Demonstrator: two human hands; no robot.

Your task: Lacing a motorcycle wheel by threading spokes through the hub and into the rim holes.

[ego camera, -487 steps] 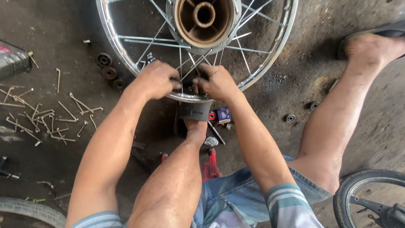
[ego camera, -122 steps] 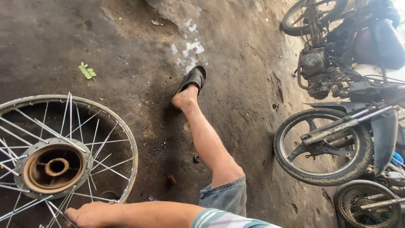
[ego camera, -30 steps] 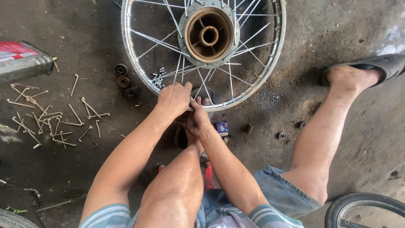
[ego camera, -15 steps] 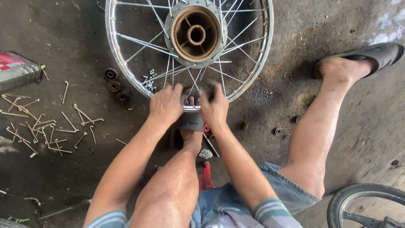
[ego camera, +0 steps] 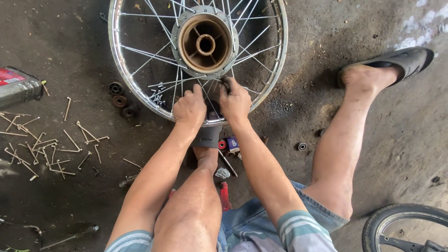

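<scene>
Now both hands, left hand (ego camera: 189,108) and right hand (ego camera: 234,100), grip the wheel's spokes (ego camera: 211,95).

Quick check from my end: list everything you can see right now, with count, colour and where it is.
spoked wheel: one, chrome rim, lying flat on the floor, top centre
hub: one, brownish inside, centre of the wheel
loose spokes: many, pale metal, scattered on the floor at left
small nipples: a cluster, silver, inside the rim at left
bearings: three ring-shaped parts, dark and rusty, left of the rim
canister: one, grey with red label, far left
tyre: one, black, bottom right corner
sandal: one, dark, on the foot at upper right
left hand: on the spokes at the near rim
right hand: beside it, gripping the spokes
</scene>
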